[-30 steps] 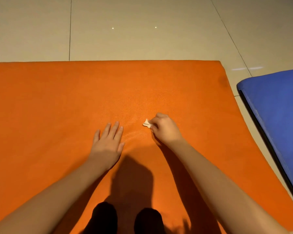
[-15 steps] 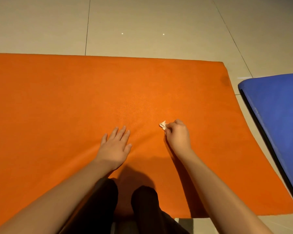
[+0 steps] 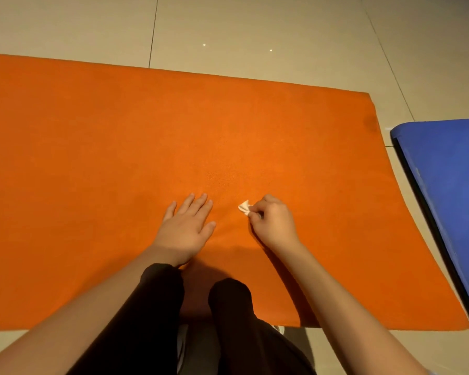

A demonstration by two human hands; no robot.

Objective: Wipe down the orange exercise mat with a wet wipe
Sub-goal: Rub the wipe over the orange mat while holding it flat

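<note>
My right hand (image 3: 272,221) pinches the small white crumpled wet wipe (image 3: 244,207); my left hand (image 3: 186,228) lies flat on the orange foam exercise mat (image 3: 119,158); so small a wad could slip free or smear.

Rests left hand (image 3: 186,228) palm down on the orange mat (image 3: 119,144) towards its near edge, fingers straight and slightly spread. Pinches a wet wipe (image 3: 244,206) in the curled fingers of right hand (image 3: 271,221), just beside. Reaches both bare forearms (image 3: 336,293) forward over dark-clad knees (image 3: 160,282).

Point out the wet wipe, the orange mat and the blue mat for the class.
wet wipe (image 3: 243,206), head view, its exposed white tip
orange mat (image 3: 119,144), head view, bare top surface, left of centre
blue mat (image 3: 444,171), head view, bare top surface
</note>
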